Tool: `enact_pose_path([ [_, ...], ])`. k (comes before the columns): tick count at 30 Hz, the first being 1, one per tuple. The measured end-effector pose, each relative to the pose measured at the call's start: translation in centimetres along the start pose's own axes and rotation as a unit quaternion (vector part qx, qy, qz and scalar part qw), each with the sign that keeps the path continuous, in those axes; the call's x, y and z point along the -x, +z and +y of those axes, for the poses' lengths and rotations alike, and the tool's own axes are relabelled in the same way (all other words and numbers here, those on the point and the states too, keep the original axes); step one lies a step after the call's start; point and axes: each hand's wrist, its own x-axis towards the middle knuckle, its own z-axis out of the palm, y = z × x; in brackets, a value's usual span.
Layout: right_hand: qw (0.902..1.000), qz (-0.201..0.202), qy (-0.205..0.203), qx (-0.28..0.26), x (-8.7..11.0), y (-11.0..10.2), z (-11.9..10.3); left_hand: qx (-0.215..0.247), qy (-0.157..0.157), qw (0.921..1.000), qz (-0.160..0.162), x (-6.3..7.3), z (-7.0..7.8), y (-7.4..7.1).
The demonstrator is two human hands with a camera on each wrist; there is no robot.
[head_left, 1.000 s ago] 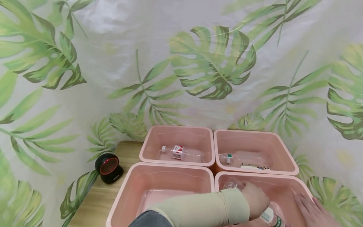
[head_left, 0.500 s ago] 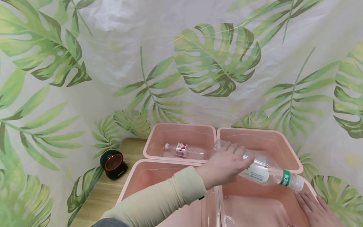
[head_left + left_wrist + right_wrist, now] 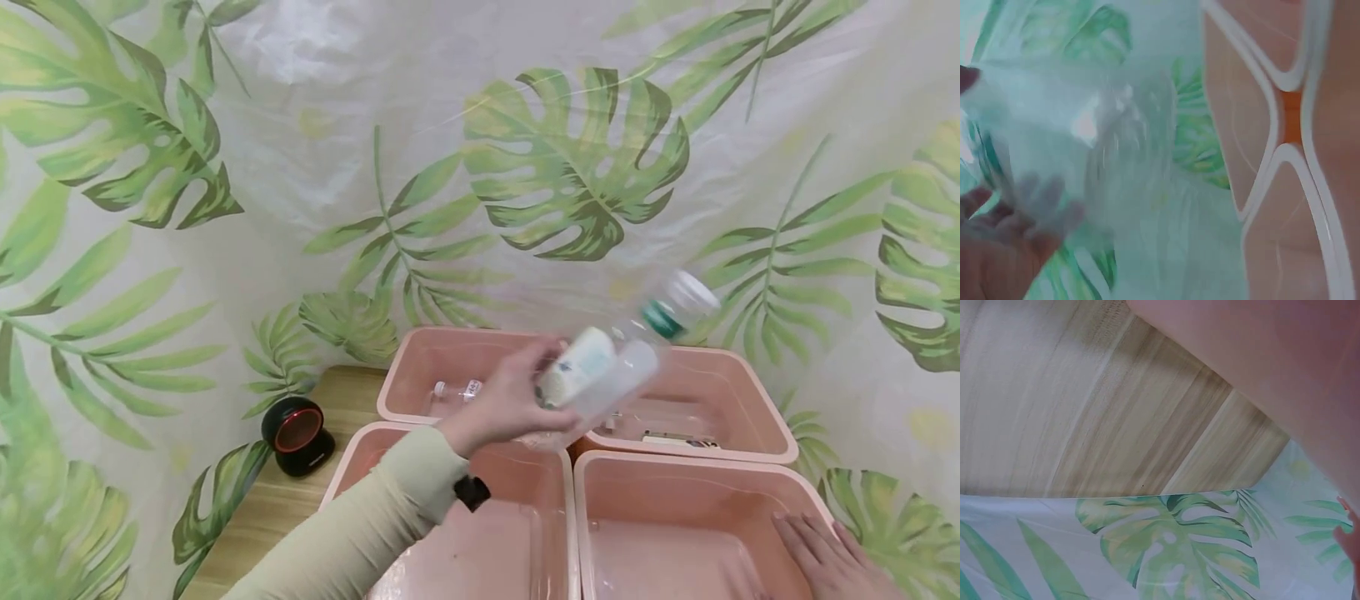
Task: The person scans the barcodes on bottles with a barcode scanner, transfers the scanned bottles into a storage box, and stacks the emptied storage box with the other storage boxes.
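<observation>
My left hand (image 3: 510, 400) holds a large clear plastic bottle (image 3: 585, 371) by its body, tilted with the white cap up and to the right. A green band circles its neck, and a pale label covers the side. Beside it a blurred, see-through cylinder with a whitish end (image 3: 641, 360) runs at the same slant; I cannot tell whether it is a second bottle. Clear plastic fills much of the left wrist view next to the left fingers (image 3: 1022, 212). My right hand (image 3: 832, 554) rests on the right rim of the front right bin (image 3: 675, 463), fingers straight along its inner wall.
A clear bottle with a red-and-white label (image 3: 472, 390) lies in the rear left bin (image 3: 420, 350). Another clear bottle (image 3: 667, 417) lies in the rear right bin (image 3: 757, 400). The front left bin (image 3: 566, 517) adjoins. A black round device (image 3: 296, 435) stands on the wooden table (image 3: 251, 512).
My left hand has lifted the bottle out of the front right bin, then moved left while the bottle's cap swung upward. The right hand has stayed on the rim.
</observation>
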Motion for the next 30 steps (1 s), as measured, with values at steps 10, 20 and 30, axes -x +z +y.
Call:
enact_pose_path([
  [10, 0.999, -0.035, 0.028, -0.007, -0.3, 0.1, 0.1, 0.554, 0.057, 0.83, -0.032, 5.0, -4.4, -6.1],
  [20, 0.9998, -0.01, -0.016, 0.004, 0.0, 0.8, 1.0, 0.549, -0.007, 0.8318, 0.081, 6.9, -2.9, -9.6],
  [30, 0.9991, -0.036, 0.019, -0.015, 0.3, 1.3, 0.9, 0.531, 0.016, 0.8357, 0.138, 9.6, -4.3, -11.1],
])
